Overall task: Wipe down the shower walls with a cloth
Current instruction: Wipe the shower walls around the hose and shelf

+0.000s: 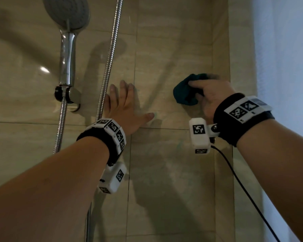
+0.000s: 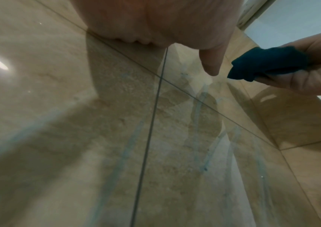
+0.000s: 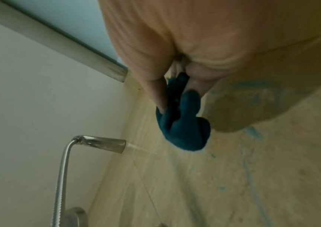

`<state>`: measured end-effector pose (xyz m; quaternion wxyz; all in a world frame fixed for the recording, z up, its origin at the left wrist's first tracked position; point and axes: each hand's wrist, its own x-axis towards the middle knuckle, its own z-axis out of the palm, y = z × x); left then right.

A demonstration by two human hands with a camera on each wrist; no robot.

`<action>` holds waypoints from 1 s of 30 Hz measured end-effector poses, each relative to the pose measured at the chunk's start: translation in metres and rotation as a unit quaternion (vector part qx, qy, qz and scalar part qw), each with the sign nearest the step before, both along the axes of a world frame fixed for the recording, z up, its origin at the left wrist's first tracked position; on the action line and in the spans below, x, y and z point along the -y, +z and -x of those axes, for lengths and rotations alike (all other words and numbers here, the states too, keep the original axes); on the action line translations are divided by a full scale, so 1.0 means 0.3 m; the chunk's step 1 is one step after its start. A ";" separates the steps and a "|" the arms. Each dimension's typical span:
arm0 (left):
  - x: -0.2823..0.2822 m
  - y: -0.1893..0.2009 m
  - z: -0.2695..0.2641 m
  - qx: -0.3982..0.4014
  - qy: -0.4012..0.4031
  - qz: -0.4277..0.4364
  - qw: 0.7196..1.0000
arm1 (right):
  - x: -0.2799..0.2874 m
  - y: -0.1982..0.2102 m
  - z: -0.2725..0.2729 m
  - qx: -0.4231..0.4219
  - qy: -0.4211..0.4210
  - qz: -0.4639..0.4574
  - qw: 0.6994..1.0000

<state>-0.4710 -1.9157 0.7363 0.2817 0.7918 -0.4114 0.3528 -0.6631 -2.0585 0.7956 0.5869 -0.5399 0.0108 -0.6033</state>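
While the left hand (image 1: 124, 109) lies flat on the beige tiled wall (image 1: 173, 49), fingers spread wide and holding nothing, the right hand (image 1: 212, 95) grips a bunched dark teal cloth (image 1: 185, 93) against the tiles to its right. Cloth: partly hidden inside the curled fingers; far edge blurred. Shower head (image 1: 68, 13), left: top cut off. Metal hose (image 1: 110, 55): runs out of view. Faint bluish streaks (image 2: 200, 104) on wall, hard to make out.

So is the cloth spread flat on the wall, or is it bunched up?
Bunched up. The teal cloth is a crumpled wad gripped in the right hand, with folds sticking out past the fingers in the right wrist view.
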 end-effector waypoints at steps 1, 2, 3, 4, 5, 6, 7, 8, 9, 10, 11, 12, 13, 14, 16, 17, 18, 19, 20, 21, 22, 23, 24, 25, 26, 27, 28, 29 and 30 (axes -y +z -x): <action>-0.002 0.000 0.003 -0.001 -0.001 0.000 1.000 | 0.014 0.006 0.006 -0.002 -0.049 0.022 0.999; -0.002 -0.001 0.006 -0.003 -0.002 0.000 1.000 | 0.022 0.012 0.016 -0.015 -0.111 0.054 0.992; -0.002 -0.001 0.010 -0.002 -0.002 0.001 1.000 | 0.017 0.015 0.033 -0.039 -0.186 0.091 0.978; -0.002 -0.002 0.011 0.000 -0.001 0.003 1.000 | 0.013 0.017 0.050 -0.063 -0.266 0.128 0.953; -0.001 -0.002 0.012 0.003 0.000 0.006 1.000 | 0.007 0.018 0.064 -0.080 -0.337 0.162 0.924; 0.000 -0.002 0.010 0.004 0.001 0.008 1.000 | 0.003 0.019 0.076 -0.085 -0.389 0.195 0.896; 0.001 -0.002 0.006 0.004 0.002 0.008 1.000 | 0.000 0.022 0.080 -0.087 -0.422 0.222 0.874; 0.001 -0.002 0.004 0.005 0.002 0.008 1.000 | 0.003 0.026 0.078 -0.091 -0.448 0.248 0.854; 0.003 -0.003 0.001 0.007 0.002 0.008 1.000 | 0.009 0.030 0.072 -0.101 -0.465 0.270 0.837; 0.005 -0.003 -0.002 0.009 0.002 0.008 1.000 | 0.020 0.034 0.066 -0.114 -0.478 0.287 0.822; 0.006 -0.003 -0.004 0.011 0.002 0.010 1.000 | 0.034 0.040 0.061 -0.127 -0.487 0.296 0.812; 0.009 -0.005 -0.007 0.014 0.002 0.014 1.000 | 0.046 0.045 0.059 -0.137 -0.492 0.299 0.806; 0.010 -0.006 -0.008 0.017 0.002 0.018 1.000 | 0.057 0.054 0.059 -0.147 -0.496 0.298 0.802; 0.011 -0.007 -0.009 0.019 0.003 0.021 1.000 | 0.064 0.061 0.059 -0.156 -0.500 0.299 0.797; 0.011 -0.009 -0.008 0.021 0.000 0.024 1.000 | 0.076 0.078 0.049 -0.172 -0.509 0.309 0.785; 0.010 -0.010 -0.006 0.021 -0.001 0.025 0.999 | 0.081 0.081 0.040 -0.183 -0.513 0.316 0.777; 0.010 -0.010 -0.004 0.020 -0.001 0.027 0.999 | 0.086 0.079 0.028 -0.196 -0.517 0.323 0.768; 0.010 -0.011 -0.002 0.019 0.000 0.028 0.999 | 0.092 0.072 0.017 -0.207 -0.521 0.327 0.761; 0.012 -0.011 -0.002 0.019 0.000 0.029 0.999 | 0.100 0.062 0.006 -0.215 -0.525 0.329 0.755; 0.014 -0.011 -0.002 0.018 0.000 0.030 0.999 | 0.109 0.050 -0.004 -0.222 -0.524 0.329 0.754; 0.017 -0.011 -0.007 0.019 0.001 0.030 0.999 | 0.116 0.036 -0.016 -0.227 -0.519 0.332 0.755; 0.020 -0.011 -0.012 0.021 0.003 0.031 0.999 | 0.122 0.022 -0.031 -0.230 -0.512 0.339 0.755; 0.022 -0.011 -0.020 0.025 0.007 0.031 0.999 | 0.129 0.009 -0.051 -0.238 -0.510 0.352 0.748; 0.024 -0.011 -0.026 0.027 0.008 0.033 0.999 | 0.134 -0.006 -0.074 -0.255 -0.517 0.367 0.730; 0.027 -0.011 -0.032 0.028 0.008 0.033 0.999 | 0.143 -0.023 -0.095 -0.272 -0.534 0.377 0.706; 0.030 -0.012 -0.036 0.029 0.008 0.034 0.999 | 0.154 -0.038 -0.112 -0.283 -0.550 0.379 0.688; 0.034 -0.013 -0.041 0.033 0.009 0.035 0.999 | 0.164 -0.048 -0.124 -0.291 -0.557 0.374 0.682; 0.035 -0.013 -0.047 0.037 0.012 0.035 0.999 | 0.170 -0.058 -0.131 -0.296 -0.551 0.368 0.688; 0.037 -0.014 -0.052 0.040 0.015 0.034 0.998 | 0.174 -0.067 -0.136 -0.298 -0.539 0.363 0.699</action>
